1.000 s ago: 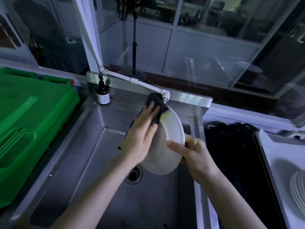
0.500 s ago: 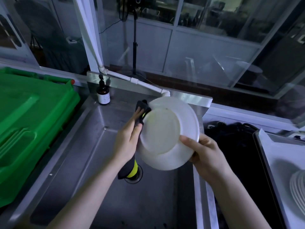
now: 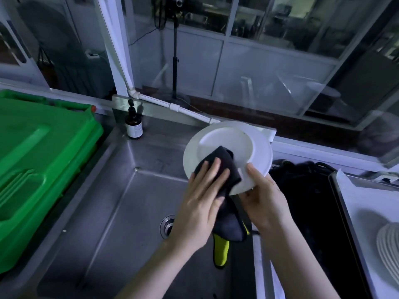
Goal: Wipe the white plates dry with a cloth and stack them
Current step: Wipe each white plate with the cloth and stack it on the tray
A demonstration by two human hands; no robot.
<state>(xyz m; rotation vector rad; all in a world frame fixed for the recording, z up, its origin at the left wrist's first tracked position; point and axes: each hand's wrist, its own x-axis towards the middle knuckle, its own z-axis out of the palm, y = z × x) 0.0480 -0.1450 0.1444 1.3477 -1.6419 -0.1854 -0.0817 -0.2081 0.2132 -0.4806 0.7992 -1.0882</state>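
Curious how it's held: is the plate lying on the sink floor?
No, the right hand grips the white plate by its rim, tilted above the steel sink.

Reference item: the steel sink (image 3: 112,212), drain (image 3: 167,226) in its floor.

- Left of the sink: a green plastic crate (image 3: 38,158).
- On its rear ledge: a dark pump bottle (image 3: 133,126).
- Above that ledge: a slanting white pipe (image 3: 172,105).
- Behind the sink: white-framed glass partitions (image 3: 269,72), with a tripod stand (image 3: 175,57) beyond.
- Right of the sink: black cables (image 3: 306,190).

Lighting is dim.
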